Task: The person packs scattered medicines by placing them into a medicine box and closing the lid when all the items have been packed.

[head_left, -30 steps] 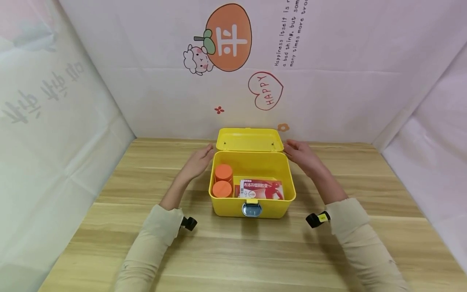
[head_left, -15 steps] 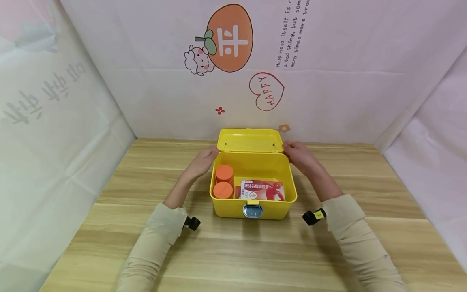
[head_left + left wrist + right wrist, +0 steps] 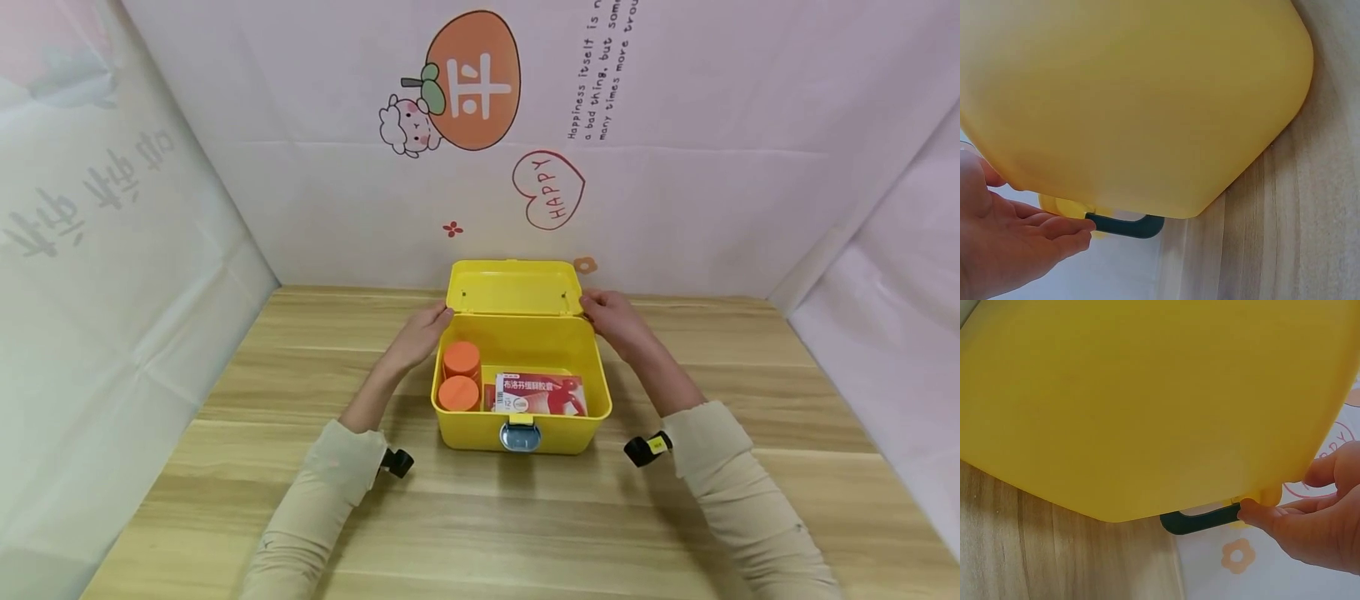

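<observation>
The yellow storage box [image 3: 521, 433] stands on the table with its lid [image 3: 517, 287] swung back, leaning away from me. My left hand [image 3: 422, 335] holds the lid's left edge near the hinge, fingers behind it and thumb at its front. At the right edge my right hand [image 3: 618, 321] grips the lid between thumb and fingers. Both wrist views show a dark green handle [image 3: 1127, 226] on the lid, fingertips right at it. Two orange-capped containers [image 3: 459, 393] fill the box's left side. A red and white medicine carton [image 3: 540, 394] lies beside them.
A grey latch [image 3: 521, 437] hangs on the box's front. Printed white cloth [image 3: 337, 192] walls the table's back and both sides. The wooden tabletop [image 3: 517, 525] stretches out in front of the box. A black wrist camera [image 3: 647, 448] sits below each cuff.
Both hands have closed in from beside the box and taken hold of the lid's edges. The lid has tilted up slightly.
</observation>
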